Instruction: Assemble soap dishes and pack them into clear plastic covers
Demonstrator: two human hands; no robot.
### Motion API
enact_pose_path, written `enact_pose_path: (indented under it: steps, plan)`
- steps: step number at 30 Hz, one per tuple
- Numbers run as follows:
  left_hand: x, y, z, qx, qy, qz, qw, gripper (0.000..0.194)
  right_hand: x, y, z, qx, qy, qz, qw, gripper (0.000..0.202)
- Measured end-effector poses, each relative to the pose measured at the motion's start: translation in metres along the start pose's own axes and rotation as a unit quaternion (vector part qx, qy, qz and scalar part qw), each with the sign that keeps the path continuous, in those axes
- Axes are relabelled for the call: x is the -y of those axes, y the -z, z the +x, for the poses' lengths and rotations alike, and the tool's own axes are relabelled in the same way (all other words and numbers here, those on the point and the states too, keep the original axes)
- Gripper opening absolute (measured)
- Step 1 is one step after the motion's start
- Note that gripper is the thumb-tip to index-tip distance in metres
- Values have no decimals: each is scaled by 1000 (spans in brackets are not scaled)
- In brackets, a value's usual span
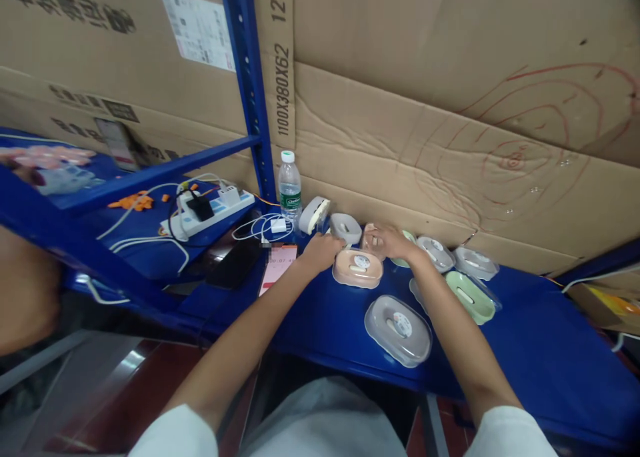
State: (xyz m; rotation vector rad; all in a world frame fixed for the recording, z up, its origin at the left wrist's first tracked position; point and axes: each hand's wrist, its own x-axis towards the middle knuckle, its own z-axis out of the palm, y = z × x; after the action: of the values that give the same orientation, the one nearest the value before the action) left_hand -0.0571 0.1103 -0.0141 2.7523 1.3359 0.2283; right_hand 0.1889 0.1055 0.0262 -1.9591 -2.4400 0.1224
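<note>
My right hand [393, 241] reaches to the back row, with its fingers curled over a pink soap dish [371, 242] and partly covering it. My left hand [327, 249] is closed beside a grey soap dish [346, 228]; what its fingers hold, if anything, is too small to make out. Just in front of both hands sits a peach soap dish [357, 269] under a clear lid with a round label. A lidded grey soap dish [399, 330] lies nearer the table's front edge. Under my right forearm another dish is mostly hidden.
More dishes stand right: green [470, 297], grey [436, 253] and grey [476, 263]. To the left are a water bottle [290, 193], a phone [278, 267], white cables and a power strip [207, 213]. A blue shelf post [245, 77] and cardboard [400, 143] bound the back.
</note>
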Motion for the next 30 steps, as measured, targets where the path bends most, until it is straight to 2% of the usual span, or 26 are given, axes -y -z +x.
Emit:
enact_pose_path:
  steps: [4, 7, 12, 16, 18, 21, 24, 27, 30]
  plan:
    - [3, -5, 0, 6, 7, -7, 1000, 42, -6, -14, -7, 11, -20, 3, 1000, 76]
    - [4, -7, 0, 5, 14, -38, 999, 41, -7, -19, -9, 14, -21, 12, 1000, 90]
    - [11, -8, 2, -34, 34, -127, 991, 41, -14, -12, -12, -2, 18, 43, 999, 73]
    - [13, -13, 4, -103, 75, -190, 973, 19, -24, -7, -11, -16, 28, 72, 997, 67]
    - [12, -17, 3, -139, 100, -207, 963, 17, -27, -5, -10, -34, 5, 79, 996, 63]
    - [7, -18, -3, -185, 126, -210, 952, 32, -25, 0, -11, -84, -56, 73, 992, 61]
    - [-5, -9, -13, -218, 115, -189, 951, 46, -18, 6, -13, -144, -126, 51, 980, 56]
    - [-25, 0, -17, -187, 53, -170, 966, 41, -11, 12, -15, -149, -141, 45, 978, 46]
    - [-46, 4, -13, -117, -16, -158, 980, 31, -10, 12, -17, -77, -58, 65, 993, 38]
